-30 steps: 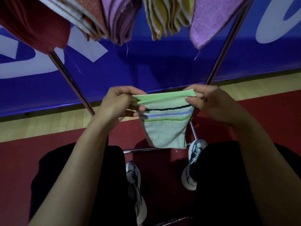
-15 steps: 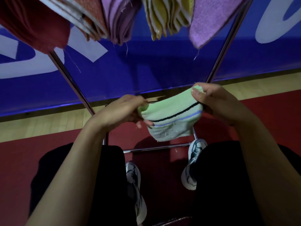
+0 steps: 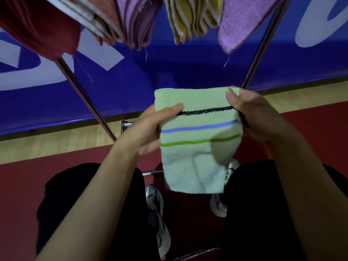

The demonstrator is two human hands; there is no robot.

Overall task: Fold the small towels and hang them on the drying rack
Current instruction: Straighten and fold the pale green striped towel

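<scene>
- The green towel (image 3: 197, 147) hangs in the middle of the view, held up in front of the person's knees and below the rack.
- The left hand (image 3: 148, 132) pinches its left edge, thumb on the front beside the black stripe and the other fingers hidden behind the cloth.
- The right hand (image 3: 252, 117) grips the upper right corner, thumb on the front and fingers curled round the edge.
- The cloth looks light, soft and limp: its free lower part sags and creases. It is likely best held at the top corners or along a folded edge, pulled taut between both hands so the layers stay lined up.
- The drying rack (image 3: 86, 97) stands just beyond, its metal legs slanting at left and right. Folded towels already hang (image 3: 135, 21) from the top: red, orange, lilac and yellow.
- The floor (image 3: 22, 194) is dark red near the feet, with a strip of pale wood farther off.
- A blue banner (image 3: 169, 72) with large white letters runs along the far side.
</scene>
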